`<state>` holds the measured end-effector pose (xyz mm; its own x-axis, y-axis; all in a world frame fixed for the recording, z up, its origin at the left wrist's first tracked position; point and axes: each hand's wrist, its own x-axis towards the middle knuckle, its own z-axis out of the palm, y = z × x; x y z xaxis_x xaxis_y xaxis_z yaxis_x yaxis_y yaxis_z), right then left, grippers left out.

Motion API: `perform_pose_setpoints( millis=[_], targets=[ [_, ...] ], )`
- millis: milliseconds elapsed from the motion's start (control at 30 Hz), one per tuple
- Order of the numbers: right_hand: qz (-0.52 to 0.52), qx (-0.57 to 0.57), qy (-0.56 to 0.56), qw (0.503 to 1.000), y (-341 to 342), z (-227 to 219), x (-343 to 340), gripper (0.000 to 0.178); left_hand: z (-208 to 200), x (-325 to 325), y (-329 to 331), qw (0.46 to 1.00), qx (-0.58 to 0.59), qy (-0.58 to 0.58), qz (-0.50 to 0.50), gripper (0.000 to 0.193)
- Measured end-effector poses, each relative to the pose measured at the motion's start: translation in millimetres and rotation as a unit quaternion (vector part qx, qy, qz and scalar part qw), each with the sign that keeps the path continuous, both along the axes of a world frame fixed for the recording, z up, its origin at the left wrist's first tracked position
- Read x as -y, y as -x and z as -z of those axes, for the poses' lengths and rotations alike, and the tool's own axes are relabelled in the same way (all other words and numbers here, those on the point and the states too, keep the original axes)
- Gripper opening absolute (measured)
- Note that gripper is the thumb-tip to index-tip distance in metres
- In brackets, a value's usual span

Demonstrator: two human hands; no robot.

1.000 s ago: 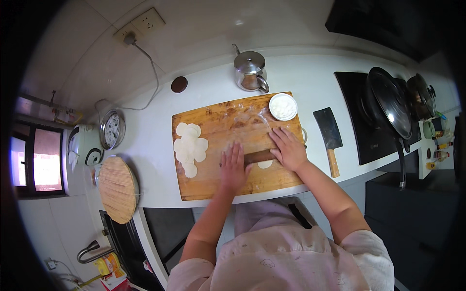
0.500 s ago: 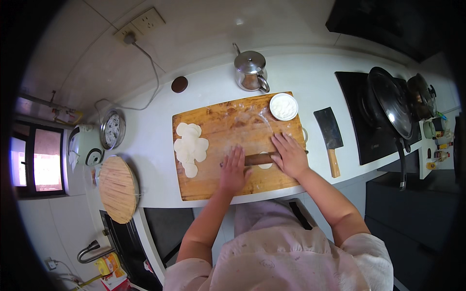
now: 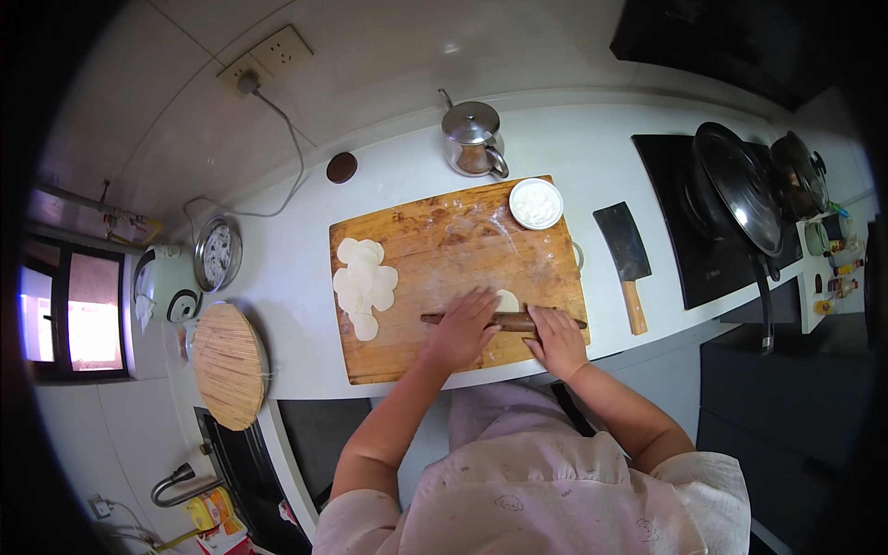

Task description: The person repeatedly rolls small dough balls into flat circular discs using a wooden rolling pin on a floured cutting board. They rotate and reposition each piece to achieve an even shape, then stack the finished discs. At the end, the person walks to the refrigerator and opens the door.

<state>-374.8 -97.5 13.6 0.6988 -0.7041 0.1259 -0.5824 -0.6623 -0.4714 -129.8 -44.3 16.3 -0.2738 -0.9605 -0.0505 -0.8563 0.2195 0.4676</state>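
Observation:
A dark wooden rolling pin (image 3: 514, 321) lies crosswise near the front of the wooden board (image 3: 444, 250). My left hand (image 3: 462, 328) rests over its left part, fingers together and pointing to the far right, with the pin's tip sticking out beyond. Over the right part, my right hand (image 3: 559, 342) has its fingers across the pin and its thumb on the near side. Between my hands, a round dough wrapper (image 3: 507, 302) shows past the pin's far side, the rest of it hidden. Several thin round wrappers (image 3: 365, 282) overlap in a pile on the board's left.
A white bowl of flour (image 3: 536, 203) stands on the board's far right corner. Right of the board lies a cleaver (image 3: 623, 245), then a black stove with a lidded wok (image 3: 735, 190). A steel pot (image 3: 472, 139) stands behind; a round slatted wooden lid (image 3: 227, 365) is at left.
The rolling pin has moved nearer to me, uncovering more of the wrapper's far side. My right hand has drawn back toward me; my left hand has shifted right, its fingers closer together.

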Motion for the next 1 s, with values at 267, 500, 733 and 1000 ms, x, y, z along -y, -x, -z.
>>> perform_pose_setpoints(
  millis=[267, 500, 733, 1000],
  targets=[
    [-0.008, 0.021, 0.017, 1.000, -0.8, -2.6, -12.5, 0.046, 3.0, 22.2, 0.3, 0.997, 0.031, -0.049, 0.060, 0.055],
    [-0.023, 0.030, -0.029, 0.999, -0.1, -5.0, -25.3, 0.051, -11.1, -33.7, -6.0, 0.984, 0.021, -0.107, -0.142, 0.062],
    [-0.080, 0.027, 0.014, 0.996, -28.0, -7.5, 6.8, 0.052, 15.3, -57.2, -19.0, 0.973, 0.078, 0.039, -0.216, 0.069],
    [-0.044, -0.024, 0.084, 0.995, -73.8, -4.1, 73.9, 0.058, 28.5, 6.7, -37.6, 0.945, 0.093, 0.081, -0.302, 0.073]
  ],
)
